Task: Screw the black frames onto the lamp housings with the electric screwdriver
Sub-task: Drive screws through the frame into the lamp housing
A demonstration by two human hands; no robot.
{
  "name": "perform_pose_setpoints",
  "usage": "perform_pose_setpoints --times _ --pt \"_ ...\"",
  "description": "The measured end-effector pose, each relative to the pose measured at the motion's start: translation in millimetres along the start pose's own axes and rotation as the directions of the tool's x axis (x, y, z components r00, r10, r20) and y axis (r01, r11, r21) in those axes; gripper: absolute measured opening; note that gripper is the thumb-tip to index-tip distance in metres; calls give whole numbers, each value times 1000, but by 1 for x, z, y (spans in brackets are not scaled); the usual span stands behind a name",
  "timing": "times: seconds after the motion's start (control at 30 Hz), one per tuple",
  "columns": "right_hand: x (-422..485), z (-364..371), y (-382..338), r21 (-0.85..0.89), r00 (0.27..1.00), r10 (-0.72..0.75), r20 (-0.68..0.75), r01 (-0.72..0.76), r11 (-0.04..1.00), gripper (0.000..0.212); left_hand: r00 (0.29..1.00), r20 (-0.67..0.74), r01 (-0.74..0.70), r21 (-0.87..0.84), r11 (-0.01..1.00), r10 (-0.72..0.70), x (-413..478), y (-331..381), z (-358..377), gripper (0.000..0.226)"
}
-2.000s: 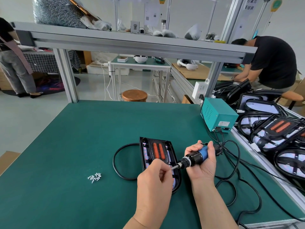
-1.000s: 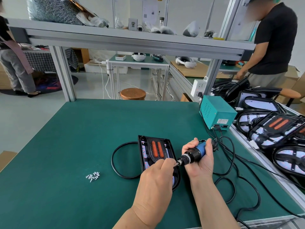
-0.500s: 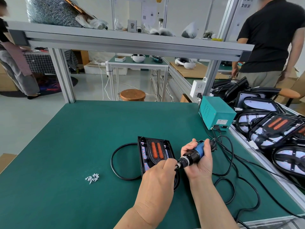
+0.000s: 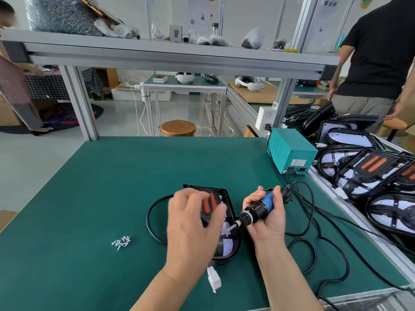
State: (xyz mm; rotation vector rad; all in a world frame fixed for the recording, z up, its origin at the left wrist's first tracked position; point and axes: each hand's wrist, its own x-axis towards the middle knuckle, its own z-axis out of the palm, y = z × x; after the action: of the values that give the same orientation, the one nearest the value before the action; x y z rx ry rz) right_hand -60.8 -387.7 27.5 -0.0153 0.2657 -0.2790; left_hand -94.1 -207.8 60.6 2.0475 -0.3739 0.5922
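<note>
A black lamp housing point(image 4: 229, 247) with orange strips and a black frame lies on the green mat point(image 4: 94, 198), partly hidden under my left hand. My left hand point(image 4: 190, 223) hovers over the housing with its fingers loosely spread, blurred, and holds nothing that I can see. My right hand point(image 4: 268, 217) grips the blue and black electric screwdriver point(image 4: 260, 208). The screwdriver's bit point(image 4: 231, 227) points down-left at the housing's right side. A small pile of silver screws point(image 4: 121, 242) sits to the left on the mat.
The housing's black cable point(image 4: 150, 221) loops left, its white connector point(image 4: 213, 281) near the front edge. A teal power box point(image 4: 292, 151) stands at back right with cords trailing. More lamp housings point(image 4: 370, 173) fill the right bench, where a person point(image 4: 379, 55) stands.
My left hand has left the screwdriver's tip and moved up and left over the housing. The right hand keeps its grip on the screwdriver. The person at the right has straightened up.
</note>
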Motion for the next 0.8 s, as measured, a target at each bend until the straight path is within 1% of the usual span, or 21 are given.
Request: perform_pose_setpoints --times 0.07,0.1,0.17,0.2,0.27,0.4,0.47,0.5,0.57,0.63,0.7,0.73,0.8 --pt "0 0 0 4 1000 -2 5 2 1000 39 984 -31 173 -10 985 -173 11 -13 -5 34" --pt "0 0 1 4 1000 -4 8 4 1000 40 964 -21 265 -31 964 -266 16 -20 -8 38" --pt "1 0 1 -8 1000 -12 11 12 1000 40 899 50 437 -71 896 -435 25 -31 -12 48" --pt "1 0 1 -18 1000 -14 12 14 1000 40 866 93 498 -73 864 -492 29 -35 -14 53" --pt "2 -1 2 -28 1000 -12 17 13 1000 39 815 169 567 -39 823 -554 36 -44 -14 63" --pt "1 0 2 -38 1000 -13 15 13 999 39 726 344 636 -6 772 -596 44 -57 -8 81" --pt "1 0 2 -44 1000 -17 13 17 999 39 678 426 669 -20 743 -599 45 -60 -3 96" --pt "0 0 2 -49 1000 -18 14 19 999 39 665 452 682 -42 730 -595 46 -61 -2 104" --pt "0 0 2 -53 1000 -18 13 18 998 38 664 490 689 -105 718 -565 48 -62 0 115" --pt "0 0 2 -52 1000 -15 7 16 999 37 679 518 669 -142 730 -521 50 -63 1 119" --pt "1 1 2 -58 1000 -15 5 15 998 36 685 531 656 -152 739 -499 50 -64 2 113" --pt "1 1 2 -59 1000 -15 4 15 998 36 684 538 657 -161 736 -493 51 -66 3 102" --pt "1 2 2 -56 1000 -14 2 14 998 36 682 553 662 -192 724 -478 51 -69 5 72"
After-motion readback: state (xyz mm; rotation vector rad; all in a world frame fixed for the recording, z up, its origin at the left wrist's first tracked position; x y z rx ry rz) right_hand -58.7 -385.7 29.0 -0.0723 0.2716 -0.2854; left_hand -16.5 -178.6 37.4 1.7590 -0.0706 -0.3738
